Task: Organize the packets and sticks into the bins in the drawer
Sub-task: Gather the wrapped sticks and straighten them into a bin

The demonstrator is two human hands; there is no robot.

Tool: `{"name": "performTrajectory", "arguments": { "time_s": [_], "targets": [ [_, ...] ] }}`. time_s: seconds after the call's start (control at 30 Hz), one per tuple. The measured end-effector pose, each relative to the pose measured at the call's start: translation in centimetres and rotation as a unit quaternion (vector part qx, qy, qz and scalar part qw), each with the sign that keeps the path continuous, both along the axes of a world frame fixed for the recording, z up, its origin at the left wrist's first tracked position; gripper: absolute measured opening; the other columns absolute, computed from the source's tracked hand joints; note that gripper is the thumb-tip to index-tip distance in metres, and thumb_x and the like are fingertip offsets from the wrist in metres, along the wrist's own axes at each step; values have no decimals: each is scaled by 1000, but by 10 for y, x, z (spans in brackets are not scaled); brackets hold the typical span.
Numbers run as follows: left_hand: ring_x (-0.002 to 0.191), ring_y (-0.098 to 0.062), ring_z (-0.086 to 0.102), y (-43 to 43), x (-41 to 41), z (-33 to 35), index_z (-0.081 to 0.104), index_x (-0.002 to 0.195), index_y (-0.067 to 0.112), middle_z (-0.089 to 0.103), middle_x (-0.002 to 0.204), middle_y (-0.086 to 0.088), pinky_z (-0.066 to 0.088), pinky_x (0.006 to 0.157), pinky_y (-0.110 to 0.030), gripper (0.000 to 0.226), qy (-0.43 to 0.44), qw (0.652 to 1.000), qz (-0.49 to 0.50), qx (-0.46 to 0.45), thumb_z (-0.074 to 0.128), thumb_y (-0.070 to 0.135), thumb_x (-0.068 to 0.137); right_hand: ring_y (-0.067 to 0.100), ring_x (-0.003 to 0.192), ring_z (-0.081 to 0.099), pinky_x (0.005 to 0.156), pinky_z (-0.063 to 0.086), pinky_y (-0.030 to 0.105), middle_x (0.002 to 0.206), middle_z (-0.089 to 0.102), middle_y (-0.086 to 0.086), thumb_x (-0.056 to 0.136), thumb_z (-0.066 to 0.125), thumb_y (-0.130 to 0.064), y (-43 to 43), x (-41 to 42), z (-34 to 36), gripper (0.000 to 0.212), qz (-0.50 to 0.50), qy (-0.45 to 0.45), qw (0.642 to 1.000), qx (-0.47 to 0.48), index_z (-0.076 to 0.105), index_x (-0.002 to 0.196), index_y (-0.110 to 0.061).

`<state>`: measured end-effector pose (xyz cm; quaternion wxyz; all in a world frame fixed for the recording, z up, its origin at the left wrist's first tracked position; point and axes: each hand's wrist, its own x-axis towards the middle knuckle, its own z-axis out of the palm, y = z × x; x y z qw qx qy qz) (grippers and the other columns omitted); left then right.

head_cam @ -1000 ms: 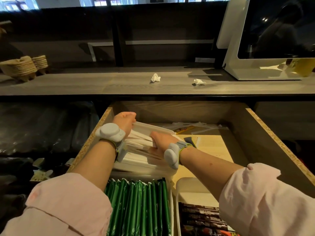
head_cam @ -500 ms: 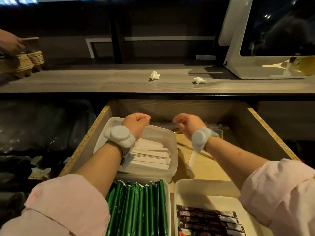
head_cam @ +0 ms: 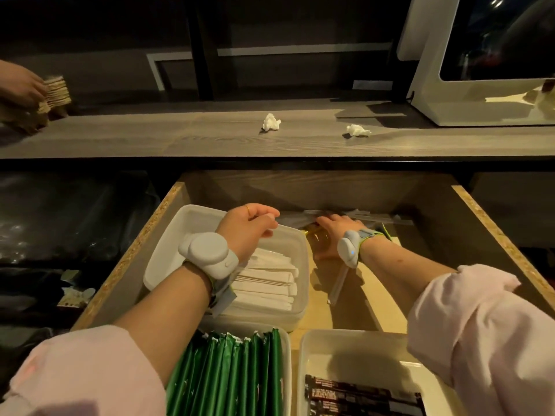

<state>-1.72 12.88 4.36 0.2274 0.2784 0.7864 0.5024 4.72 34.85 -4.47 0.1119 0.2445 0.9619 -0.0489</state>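
The wooden drawer (head_cam: 495,235) is pulled out below me. A white bin (head_cam: 163,250) at its back left holds white paper-wrapped sticks (head_cam: 270,280). My left hand (head_cam: 249,226) hovers over that bin's far rim, fingers curled beside the end of the loose sticks; whether it pinches one is unclear. My right hand (head_cam: 330,232) reaches to the drawer's back wall, its fingers lying on a loose pile of wrapped sticks (head_cam: 375,217), with a gold packet (head_cam: 312,232) just under it. One loose stick (head_cam: 339,283) lies on the drawer floor below my right wrist.
Nearer me, a bin of upright green packets (head_cam: 234,376) and a white bin (head_cam: 330,337) of dark packets (head_cam: 360,394). Two crumpled tissues (head_cam: 271,122) lie on the counter (head_cam: 180,136). A white machine (head_cam: 435,85) stands far right. Another person's hand (head_cam: 18,85) touches stacked brown trays (head_cam: 57,91).
Both hands left the white sticks in the bin. My right hand moved right and back onto the loose pile. My left hand rose to the bin's far rim.
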Motion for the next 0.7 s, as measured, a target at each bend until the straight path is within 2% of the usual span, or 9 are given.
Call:
{"name": "performTrajectory", "arguments": {
  "time_s": [0.1,0.2,0.3,0.33,0.47,0.6,0.7],
  "targets": [
    [91,-13,65,2,-1,-1,61,87,31,68,96,3,46,66,-23,20,-15,1000,7,5,46,21,96,32,116,56,94,50,41,133,53,8,78,63,-58,-1,-18,1,83,8,12,1000,-23,25,147,-31],
    [94,-15,66,3,-1,-4,62,86,32,68,92,4,47,72,-27,22,-27,1000,10,8,47,21,96,32,117,56,94,47,38,137,53,8,88,56,-47,-7,-35,1,70,15,16,998,-53,24,149,-35],
    [95,-16,67,3,-2,-6,63,86,32,69,93,4,47,75,-29,21,-29,1000,11,1,47,21,96,29,108,61,89,48,34,126,62,7,90,50,-47,-12,-42,-2,47,-6,5,998,-56,51,132,-28],
    [96,-15,67,2,-2,-7,63,87,32,69,95,4,48,76,-28,20,-28,1000,10,-2,47,22,96,29,105,62,87,49,34,122,64,6,90,49,-47,-14,-41,-2,42,-11,10,999,-49,56,126,-27],
    [97,-15,66,1,-2,-4,61,89,31,68,97,3,48,79,-30,19,-29,999,13,-6,46,23,97,29,110,58,91,49,39,124,58,4,92,51,-39,-16,-21,-1,40,16,22,1000,7,47,132,-32],
    [96,-15,65,2,1,0,61,89,31,67,94,5,48,90,-37,20,-42,999,6,-10,44,22,98,29,106,59,89,51,40,121,59,6,90,55,-33,-15,14,-2,38,-15,21,998,-55,49,126,-22],
    [96,-16,65,5,9,3,61,90,30,67,94,4,48,90,-37,20,-53,998,-7,-15,44,22,98,29,93,63,78,49,35,106,66,8,91,52,-34,-20,43,-1,28,-42,0,996,-74,57,111,-16]
  ]
}}
